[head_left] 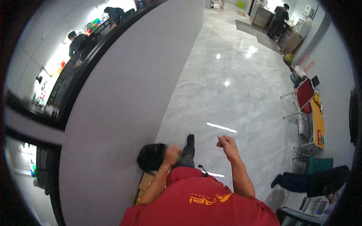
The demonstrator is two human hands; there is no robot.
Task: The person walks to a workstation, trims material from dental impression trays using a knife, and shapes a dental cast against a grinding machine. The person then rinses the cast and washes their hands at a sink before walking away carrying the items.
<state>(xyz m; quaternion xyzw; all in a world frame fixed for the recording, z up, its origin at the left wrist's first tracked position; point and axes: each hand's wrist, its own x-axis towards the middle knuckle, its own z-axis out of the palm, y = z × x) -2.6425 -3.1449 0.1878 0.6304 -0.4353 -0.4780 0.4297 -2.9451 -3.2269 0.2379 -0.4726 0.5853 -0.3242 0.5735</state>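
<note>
My right hand (227, 146) is raised over the pale, glossy floor with its fingers curled into a fist. Nothing shows in it. On the other side, my left hand (172, 154) is smeared by motion, so its fingers cannot be made out. It is in front of my dark trouser leg, beside a black bag-like object (151, 157) near the wall. Whether it touches that object I cannot tell. One dark-shod foot (190, 140) is forward on the floor (222, 101).
A low grey wall (124, 86) runs along my left, with cardboard boxes (146, 182) at its foot. On the right stand a red chair (304, 93), a yellow table (317, 120) and a bending person (316, 182). Another person (279, 19) works at a far counter; people (78, 44) work beyond the wall.
</note>
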